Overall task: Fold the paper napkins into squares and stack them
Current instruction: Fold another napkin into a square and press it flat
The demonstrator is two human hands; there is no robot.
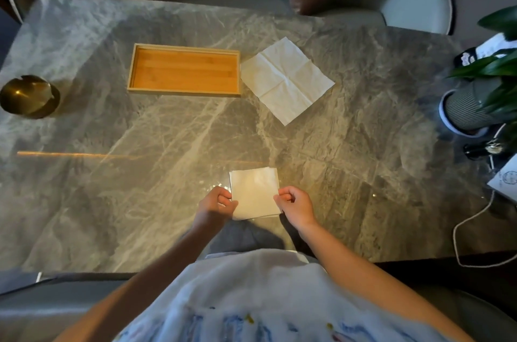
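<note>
Left hand (216, 203): curling in at the folded napkin's left edge, thumb and fingers pinching the paper near its lower left corner.
Right hand (293, 203): closing on the right edge, fingertips pinching the paper about halfway down that side.
Folded napkin (255, 192): lying as a white square on the table near the person's edge, held between both hands; thin layers are showing at the top right corner, and how many layers is too fine to tell.
Table (140, 187): grey marble top with pale veins, carrying a bright glare just beside the folded napkin.
Open napkin (286, 79): sitting unfolded and turned like a diamond, well apart from the hands, creases crossing at its middle, just beside the tray's right end.
Tray (134, 67): wooden, rectangular, lying on the far half of the table.
Brass bowl (29, 96): resting near the left edge, rim notched.
Plant pot (464, 110): ribbed grey, at the right edge, leaves partly covering it and running out of view.
Writing: white papers at the right are bearing marks, too small and blurred to read; blue lettering on the person's shirt (265, 299) is getting cut off at the bottom.
Cable (458, 225): looping off the right edge, its ends hidden.
</note>
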